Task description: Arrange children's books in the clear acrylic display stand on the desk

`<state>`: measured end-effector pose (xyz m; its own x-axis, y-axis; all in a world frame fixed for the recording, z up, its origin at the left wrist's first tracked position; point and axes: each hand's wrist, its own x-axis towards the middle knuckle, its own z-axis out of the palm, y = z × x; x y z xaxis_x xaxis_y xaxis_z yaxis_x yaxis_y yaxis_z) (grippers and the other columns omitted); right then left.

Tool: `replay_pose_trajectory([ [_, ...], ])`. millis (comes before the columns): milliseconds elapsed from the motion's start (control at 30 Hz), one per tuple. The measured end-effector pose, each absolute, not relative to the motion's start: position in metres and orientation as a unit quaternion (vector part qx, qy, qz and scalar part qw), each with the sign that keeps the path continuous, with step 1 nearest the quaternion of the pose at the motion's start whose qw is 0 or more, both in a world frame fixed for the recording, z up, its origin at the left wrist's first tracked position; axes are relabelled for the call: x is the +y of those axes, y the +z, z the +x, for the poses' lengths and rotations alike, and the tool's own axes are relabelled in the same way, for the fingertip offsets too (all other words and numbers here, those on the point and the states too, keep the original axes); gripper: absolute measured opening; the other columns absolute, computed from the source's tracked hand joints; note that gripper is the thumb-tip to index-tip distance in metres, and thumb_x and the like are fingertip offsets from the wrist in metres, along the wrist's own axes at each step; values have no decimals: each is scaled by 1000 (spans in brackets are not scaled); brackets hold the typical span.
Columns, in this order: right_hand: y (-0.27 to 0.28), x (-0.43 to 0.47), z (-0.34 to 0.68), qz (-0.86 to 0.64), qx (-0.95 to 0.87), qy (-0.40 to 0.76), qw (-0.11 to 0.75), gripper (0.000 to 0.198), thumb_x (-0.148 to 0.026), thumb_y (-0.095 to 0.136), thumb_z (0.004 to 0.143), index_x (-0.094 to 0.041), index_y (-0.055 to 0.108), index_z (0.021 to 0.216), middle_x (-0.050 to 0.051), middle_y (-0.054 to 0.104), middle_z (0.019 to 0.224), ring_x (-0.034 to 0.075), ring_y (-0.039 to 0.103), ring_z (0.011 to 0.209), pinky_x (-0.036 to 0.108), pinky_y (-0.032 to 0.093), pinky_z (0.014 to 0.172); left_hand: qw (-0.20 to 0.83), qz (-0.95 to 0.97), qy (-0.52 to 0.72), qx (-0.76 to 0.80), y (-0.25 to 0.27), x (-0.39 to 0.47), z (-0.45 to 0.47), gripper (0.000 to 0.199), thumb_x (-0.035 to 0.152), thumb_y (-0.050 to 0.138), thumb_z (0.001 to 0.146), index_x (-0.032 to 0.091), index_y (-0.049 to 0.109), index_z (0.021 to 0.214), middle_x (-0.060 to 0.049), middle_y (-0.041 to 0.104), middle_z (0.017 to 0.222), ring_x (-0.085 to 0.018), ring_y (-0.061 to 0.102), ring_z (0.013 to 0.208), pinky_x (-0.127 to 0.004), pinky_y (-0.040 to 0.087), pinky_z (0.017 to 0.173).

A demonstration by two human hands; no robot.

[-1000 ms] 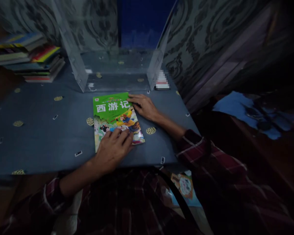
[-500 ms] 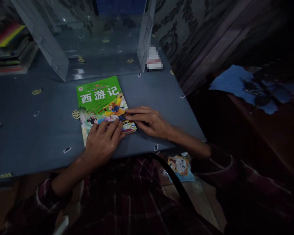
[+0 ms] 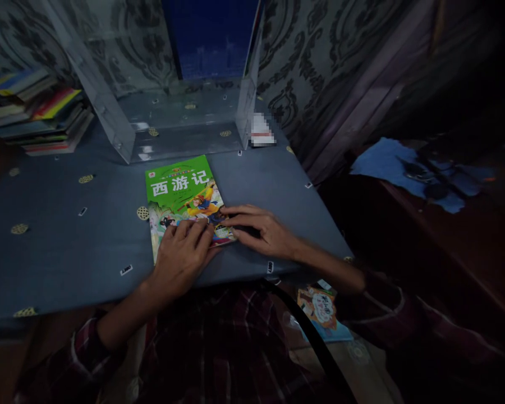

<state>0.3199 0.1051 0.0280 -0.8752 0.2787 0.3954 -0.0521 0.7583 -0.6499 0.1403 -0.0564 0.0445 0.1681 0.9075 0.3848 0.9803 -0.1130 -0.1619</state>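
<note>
A green picture book [image 3: 180,199] lies flat on the patterned blue-grey tablecloth [image 3: 92,241], near the table's front edge, its cover facing up with 3 large white characters across the top. The left hand [image 3: 183,252] rests palm down over the cover's lower left part, its 4 fingers lying close together near the bottom of the artwork (the thumb is mostly hidden, so I cannot tell whether it grips the edge). The right hand [image 3: 263,230] comes in from the side, fingertips on the lower right of the cover and thumb at that edge, with a gap between thumb and fingers; whether it pinches the book, I cannot tell.

Just beyond the book's top edge stands a clear plastic stand [image 3: 120,137], with a blue panel [image 3: 219,45] behind it. A stack of books [image 3: 54,120] sits to the left, and a pixelated white item [image 3: 261,132] is beside the stand's right wall. Below the tabletop, another book [image 3: 320,308] shows beyond a black strap [image 3: 307,331]. Both forearms have dark plaid sleeves [image 3: 84,348].
</note>
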Motion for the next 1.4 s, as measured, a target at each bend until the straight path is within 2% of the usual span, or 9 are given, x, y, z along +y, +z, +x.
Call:
replay_pose_trajectory([
  [167, 32, 98, 318, -80, -883, 386, 254, 37, -19, 49, 100, -28, 69, 130, 6, 71, 132, 20, 66, 124, 43, 53, 109, 173, -746, -91, -637, 45, -60, 134, 33, 38, 53, 103, 16, 68, 124, -13, 73, 126, -30, 63, 109, -44, 48, 86],
  [300, 30, 94, 319, -75, -879, 389, 266, 39, -15, 48, 98, -25, 69, 130, 6, 70, 134, 21, 65, 125, 44, 51, 110, 175, -748, -78, -635, 46, -62, 132, 35, 39, 51, 103, 15, 68, 122, -15, 73, 124, -31, 63, 110, -46, 48, 89],
  [467, 27, 88, 326, -75, -879, 390, 264, 42, -10, 46, 95, -25, 71, 125, 5, 74, 127, 20, 68, 119, 42, 53, 106, 135, -746, -79, -648, 46, -63, 133, 36, 36, 49, 103, 16, 65, 128, -17, 71, 128, -34, 61, 116, -49, 48, 92],
  [700, 26, 80, 333, -71, -883, 371, 279, 41, -13, 46, 97, -27, 70, 128, 4, 77, 112, 20, 68, 105, 45, 54, 98, 146, -742, -87, -649, 44, -64, 134, 38, 33, 48, 103, 16, 62, 133, -18, 69, 130, -35, 61, 112, -50, 48, 91],
  [833, 26, 76, 333, -48, -895, 337, 288, 40, -14, 47, 98, -27, 69, 128, 5, 77, 112, 21, 67, 108, 46, 53, 99, 144, -746, -110, -640, 41, -72, 133, 35, 29, 48, 103, 20, 62, 133, -15, 70, 130, -32, 61, 118, -49, 49, 95],
  [967, 25, 70, 335, -19, -917, 278, 287, 38, -15, 48, 98, -27, 69, 127, 5, 76, 117, 21, 67, 113, 46, 53, 100, 145, -760, -121, -621, 38, -86, 135, 33, 24, 50, 103, 22, 64, 133, -11, 70, 132, -29, 58, 129, -48, 48, 106],
  [1167, 25, 59, 335, -30, -951, 155, 265, 34, -16, 52, 98, -24, 71, 125, 8, 77, 118, 25, 68, 110, 50, 53, 101, 154, -752, -115, -631, 36, -91, 147, 35, 19, 52, 101, 17, 64, 134, -15, 67, 137, -29, 58, 133, -48, 46, 111],
  [1300, 27, 56, 335, -41, -954, 139, 262, 34, -16, 55, 97, -26, 71, 126, 7, 78, 118, 27, 66, 118, 57, 47, 110, 128, -739, -116, -652, 35, -93, 149, 39, 19, 55, 99, 18, 62, 138, -16, 65, 138, -30, 58, 131, -51, 47, 110],
  [1400, 28, 48, 332, -55, -955, 123, 265, 36, -14, 55, 97, -23, 70, 128, 8, 76, 122, 27, 64, 125, 61, 43, 115, 136, -744, -124, -642, 32, -101, 143, 44, 16, 55, 99, 14, 57, 142, -17, 64, 140, -30, 57, 132, -50, 46, 113],
])
